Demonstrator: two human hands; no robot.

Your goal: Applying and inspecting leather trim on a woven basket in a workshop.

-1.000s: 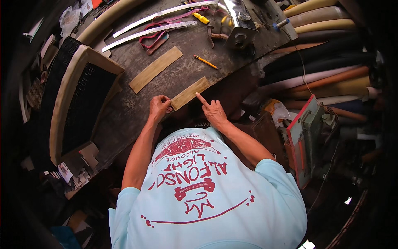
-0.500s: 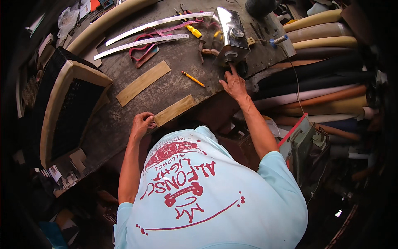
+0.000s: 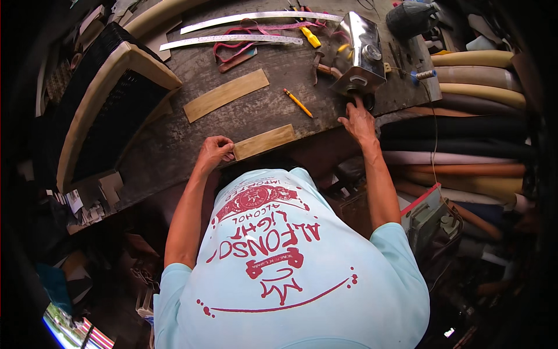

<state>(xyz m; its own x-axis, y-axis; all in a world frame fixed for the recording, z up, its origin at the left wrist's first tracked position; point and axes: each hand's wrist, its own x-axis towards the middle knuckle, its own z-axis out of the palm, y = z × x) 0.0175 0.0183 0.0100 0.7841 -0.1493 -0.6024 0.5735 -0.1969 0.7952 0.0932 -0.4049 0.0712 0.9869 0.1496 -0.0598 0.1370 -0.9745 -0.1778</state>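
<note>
My left hand [image 3: 216, 152] pinches the left end of a flat tan strip [image 3: 266, 142] lying along the table's near edge. Whether it is leather or thin wood I cannot tell. At the right, my right hand [image 3: 360, 123] reaches its fingers to the near lower end of a shiny metal can [image 3: 361, 49] with a round cap. Its thumb stands apart; the fingertips are partly hidden by a dark round opening there. A second tan strip [image 3: 226, 95] lies farther back, and a yellow pencil [image 3: 299, 103] rests between the strips and the can.
Two metal rulers [image 3: 232, 39] and a pink tape lie at the back, near a yellow-handled screwdriver [image 3: 311, 37]. A hammer [image 3: 325, 68] sits beside the can. A black padded frame [image 3: 119, 104] stands left. Rolled materials [image 3: 476, 81] are stacked right, past a thread spool [image 3: 424, 75].
The whole view has shifted, so the table and its things appear farther right and higher. My left hand still pinches the strip, and my right hand is still at the can's lower end.
</note>
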